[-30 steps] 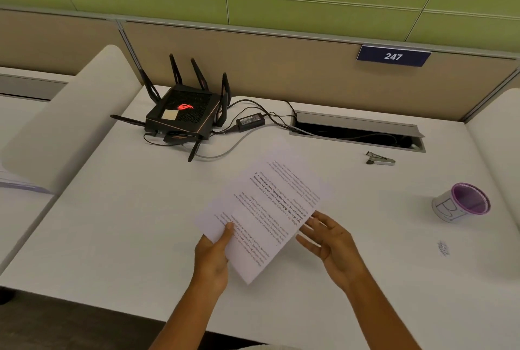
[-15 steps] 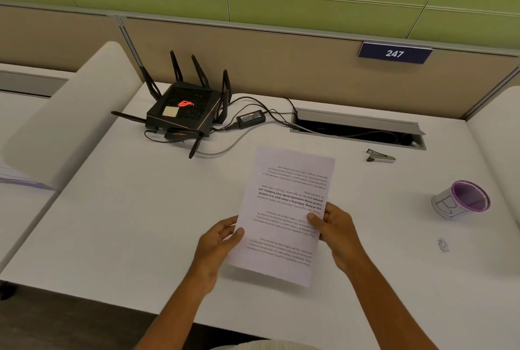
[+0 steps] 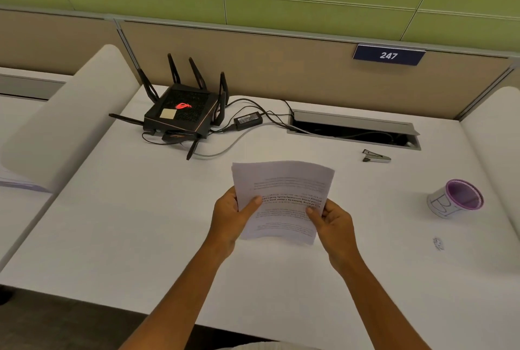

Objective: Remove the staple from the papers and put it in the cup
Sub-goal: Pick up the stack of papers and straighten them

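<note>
I hold the printed papers (image 3: 284, 192) up over the white desk, text upside down to me. My left hand (image 3: 229, 217) grips their left edge with the thumb on top. My right hand (image 3: 333, 223) pinches the right edge near the bottom. I cannot make out the staple on the sheets. The purple-rimmed white cup (image 3: 455, 199) lies tilted on the desk far to the right. A metal staple remover (image 3: 375, 157) rests behind the papers, to the right, near the cable slot.
A black router (image 3: 183, 116) with antennas and its power brick and cables sit at the back left. An open cable slot (image 3: 354, 131) runs along the back. White side dividers (image 3: 64, 121) flank the desk. A small scribble mark (image 3: 438, 244) is at the right.
The papers were turned from a slanted lie to square in front of me and lifted. My right hand took hold of the right edge, and my left hand re-gripped the left edge.
</note>
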The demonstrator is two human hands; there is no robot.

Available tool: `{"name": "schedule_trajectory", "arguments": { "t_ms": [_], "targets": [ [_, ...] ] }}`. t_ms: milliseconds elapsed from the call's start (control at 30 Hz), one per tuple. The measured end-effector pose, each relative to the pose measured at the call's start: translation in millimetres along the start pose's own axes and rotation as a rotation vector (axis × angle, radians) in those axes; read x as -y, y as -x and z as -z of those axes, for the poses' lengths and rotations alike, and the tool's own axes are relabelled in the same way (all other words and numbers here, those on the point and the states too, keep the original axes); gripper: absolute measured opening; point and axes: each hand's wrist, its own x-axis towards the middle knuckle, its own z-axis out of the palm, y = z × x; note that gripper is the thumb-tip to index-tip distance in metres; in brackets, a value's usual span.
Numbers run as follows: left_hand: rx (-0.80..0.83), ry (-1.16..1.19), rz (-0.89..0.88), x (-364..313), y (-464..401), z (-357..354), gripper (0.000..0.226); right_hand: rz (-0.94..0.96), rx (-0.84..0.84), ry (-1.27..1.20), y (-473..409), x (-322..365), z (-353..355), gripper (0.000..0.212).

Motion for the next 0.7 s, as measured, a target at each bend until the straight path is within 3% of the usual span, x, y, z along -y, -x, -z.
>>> {"name": "schedule_trajectory", "arguments": {
  "t_ms": [500,700],
  "targets": [
    [0.022,-0.03,0.067,16.0,12.1,-10.4,0.03,-0.071,-0.035,-0.009,-1.6,-18.0,-1.5,0.021],
    [-0.004,-0.033,0.104,17.4,8.8,-6.3,0.017,-0.06,0.085,0.022,-10.1,-1.5,12.3,0.023]
  ]
}}
